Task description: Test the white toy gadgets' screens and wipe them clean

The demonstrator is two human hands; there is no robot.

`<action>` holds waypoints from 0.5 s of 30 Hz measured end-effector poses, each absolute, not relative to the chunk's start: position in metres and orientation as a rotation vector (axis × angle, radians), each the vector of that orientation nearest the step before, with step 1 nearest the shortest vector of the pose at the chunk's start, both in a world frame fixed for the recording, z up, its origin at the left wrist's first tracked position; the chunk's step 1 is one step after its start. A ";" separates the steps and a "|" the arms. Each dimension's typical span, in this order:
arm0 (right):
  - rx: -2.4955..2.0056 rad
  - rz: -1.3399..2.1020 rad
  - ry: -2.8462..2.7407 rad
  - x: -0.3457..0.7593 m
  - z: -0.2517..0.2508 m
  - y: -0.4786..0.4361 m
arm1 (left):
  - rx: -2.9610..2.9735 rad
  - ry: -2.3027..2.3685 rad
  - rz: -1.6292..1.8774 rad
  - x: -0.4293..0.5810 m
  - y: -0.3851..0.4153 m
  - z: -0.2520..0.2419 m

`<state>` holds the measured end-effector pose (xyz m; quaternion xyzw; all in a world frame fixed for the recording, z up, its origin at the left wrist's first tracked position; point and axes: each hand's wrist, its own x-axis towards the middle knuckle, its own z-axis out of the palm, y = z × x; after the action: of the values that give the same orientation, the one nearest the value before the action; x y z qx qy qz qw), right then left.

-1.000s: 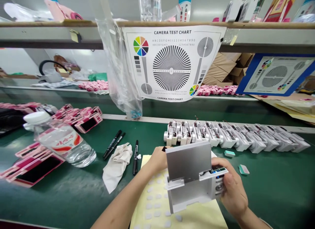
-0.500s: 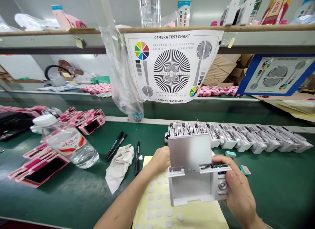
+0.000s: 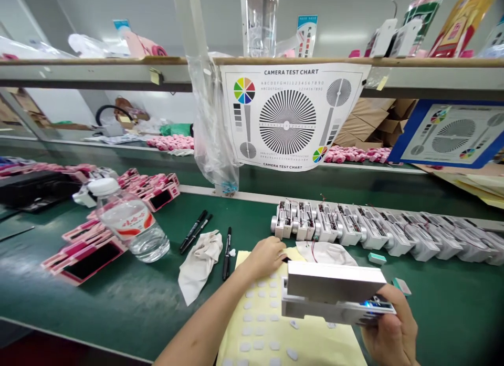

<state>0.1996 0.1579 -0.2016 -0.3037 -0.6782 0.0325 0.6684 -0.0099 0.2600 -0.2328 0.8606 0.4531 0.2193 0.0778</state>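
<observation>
My right hand grips the right end of a silver-white camera, its cover panel raised apart from the body. A blue light glows inside beside my fingers. The camera is tipped so that I see mostly its edge, above a yellow sheet dotted with small pale pads. My left hand is at the sheet's far edge, fingers curled together next to a small black piece. What the fingers hold, if anything, is hidden. Behind the camera lies a white cloth.
A row of opened white cameras lines the back right. Two small green-and-white blocks lie nearby, one a block. To the left are a water bottle, pink cameras, black pens and a crumpled cloth. A test chart hangs ahead.
The camera has tipped from showing its open back to showing its edge, and moved right and lower. My left hand, earlier partly behind it, now shows beside it. The view has shifted.
</observation>
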 end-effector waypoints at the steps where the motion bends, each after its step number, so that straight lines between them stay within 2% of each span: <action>1: -0.700 0.049 -1.515 0.199 -0.198 0.156 | 2.590 1.336 0.603 -0.010 0.260 -0.232; 4: -0.769 0.026 -1.445 0.196 -0.191 0.154 | 2.603 1.303 0.495 -0.010 0.264 -0.232; 8: -0.786 0.174 -1.405 0.196 -0.193 0.156 | 2.573 1.298 0.474 -0.011 0.267 -0.233; 11: -0.775 0.260 -1.335 0.200 -0.200 0.159 | 2.540 1.280 0.542 -0.010 0.265 -0.234; 15: -0.787 0.183 -1.344 0.209 -0.215 0.162 | 2.473 1.221 0.775 -0.009 0.264 -0.233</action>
<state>0.2090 0.1615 -0.2148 -0.3546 -0.6052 0.0824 0.7079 -0.0095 0.2643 -0.2326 0.8551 0.4221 0.2678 0.1379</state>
